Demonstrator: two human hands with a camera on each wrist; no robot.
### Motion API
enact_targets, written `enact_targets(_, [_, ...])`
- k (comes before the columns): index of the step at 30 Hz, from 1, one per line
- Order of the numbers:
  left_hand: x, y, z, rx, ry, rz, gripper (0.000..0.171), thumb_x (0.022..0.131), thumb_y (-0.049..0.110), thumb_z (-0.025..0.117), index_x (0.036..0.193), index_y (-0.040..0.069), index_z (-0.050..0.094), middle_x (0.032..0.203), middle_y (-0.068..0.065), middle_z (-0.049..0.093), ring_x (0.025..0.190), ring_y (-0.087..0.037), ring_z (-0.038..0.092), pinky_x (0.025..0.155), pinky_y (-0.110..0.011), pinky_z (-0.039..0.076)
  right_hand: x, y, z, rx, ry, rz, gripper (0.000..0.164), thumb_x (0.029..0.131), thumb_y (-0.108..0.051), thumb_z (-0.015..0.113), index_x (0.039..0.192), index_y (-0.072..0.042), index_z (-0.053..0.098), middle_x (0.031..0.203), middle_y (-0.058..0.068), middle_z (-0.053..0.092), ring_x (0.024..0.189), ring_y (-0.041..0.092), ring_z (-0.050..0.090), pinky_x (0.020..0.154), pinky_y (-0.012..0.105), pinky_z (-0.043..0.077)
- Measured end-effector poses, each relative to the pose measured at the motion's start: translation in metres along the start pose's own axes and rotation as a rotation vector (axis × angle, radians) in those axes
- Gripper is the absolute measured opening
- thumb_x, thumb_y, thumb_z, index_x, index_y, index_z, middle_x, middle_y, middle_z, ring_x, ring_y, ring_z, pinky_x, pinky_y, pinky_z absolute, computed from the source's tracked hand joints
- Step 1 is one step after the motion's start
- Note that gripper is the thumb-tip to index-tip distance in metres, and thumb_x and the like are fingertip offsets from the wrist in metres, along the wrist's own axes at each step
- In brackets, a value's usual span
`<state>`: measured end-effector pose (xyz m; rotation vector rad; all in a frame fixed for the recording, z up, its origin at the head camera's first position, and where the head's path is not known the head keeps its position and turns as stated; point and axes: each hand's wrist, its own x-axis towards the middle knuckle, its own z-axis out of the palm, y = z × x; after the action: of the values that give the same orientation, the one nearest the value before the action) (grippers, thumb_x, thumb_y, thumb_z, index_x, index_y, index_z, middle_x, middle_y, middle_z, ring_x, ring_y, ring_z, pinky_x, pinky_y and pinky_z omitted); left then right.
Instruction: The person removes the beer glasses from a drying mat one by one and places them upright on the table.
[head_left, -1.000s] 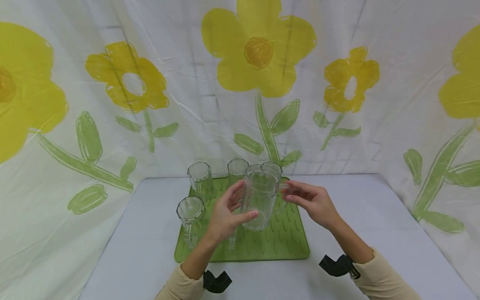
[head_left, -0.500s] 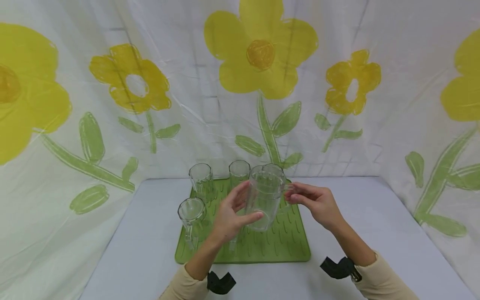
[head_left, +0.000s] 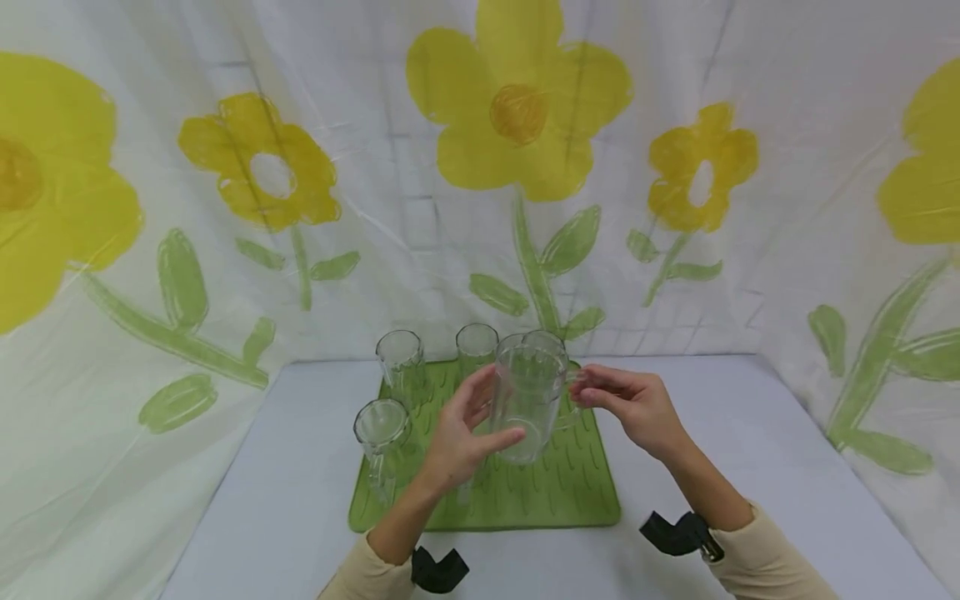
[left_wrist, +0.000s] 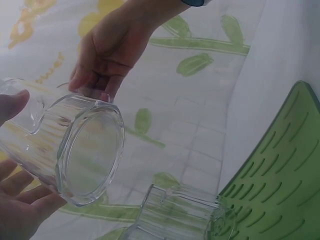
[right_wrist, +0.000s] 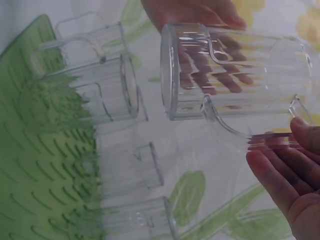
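Note:
A clear glass mug (head_left: 527, 408) is raised above the green mat (head_left: 573, 500), its open rim up and slightly tilted. My left hand (head_left: 459, 442) grips its body, thumb on the near side and fingers around the far side. On the right, my right hand (head_left: 630, 408) pinches the handle between thumb and fingers. The left wrist view shows the thick base of the mug (left_wrist: 90, 155) and no mat beneath it. In the right wrist view the handle lies between the right thumb and fingertips (right_wrist: 257, 162).
Several similar glass mugs stand upright on the mat, among them a back-left mug (head_left: 401, 367), a front-left mug (head_left: 382, 429) and a back-middle mug (head_left: 477, 346). Another is partly hidden behind the held mug. White tabletop (head_left: 300, 467) surrounds the mat; a flowered curtain (head_left: 420, 250) hangs behind.
The held mug and my left hand have shifted slightly right over the last second. My right hand stays at the handle. The standing mugs have not moved.

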<state>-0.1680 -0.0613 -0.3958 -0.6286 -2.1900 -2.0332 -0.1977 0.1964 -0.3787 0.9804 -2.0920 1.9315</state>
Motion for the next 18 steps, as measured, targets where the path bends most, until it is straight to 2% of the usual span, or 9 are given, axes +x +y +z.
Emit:
enact_targets(7, [-0.001, 0.002, 0.002, -0.012, -0.001, 0.011, 0.083, 0.078, 0.005, 0.079, 0.148, 0.005, 0.035, 0.148, -0.016, 0.046, 0.137, -0.032, 0.045, 0.109, -0.037, 0.046, 0.001, -0.003, 0.000, -0.095, 0.006, 0.024, 0.033, 0.091, 0.008, 0.060, 0.117, 0.025, 0.054, 0.101, -0.018, 0.072, 0.092, 0.000, 0.071, 0.074, 0.022, 0.061])
enact_targets(18, [-0.001, 0.004, 0.004, 0.050, -0.003, 0.015, 0.084, 0.079, 0.007, 0.079, 0.149, 0.005, 0.032, 0.149, -0.015, 0.044, 0.139, -0.031, 0.044, 0.110, -0.045, 0.044, 0.004, -0.011, -0.005, -0.121, -0.009, 0.030, 0.030, 0.091, 0.008, 0.059, 0.114, 0.025, 0.056, 0.099, -0.021, 0.072, 0.090, -0.001, 0.071, 0.072, 0.022, 0.061])
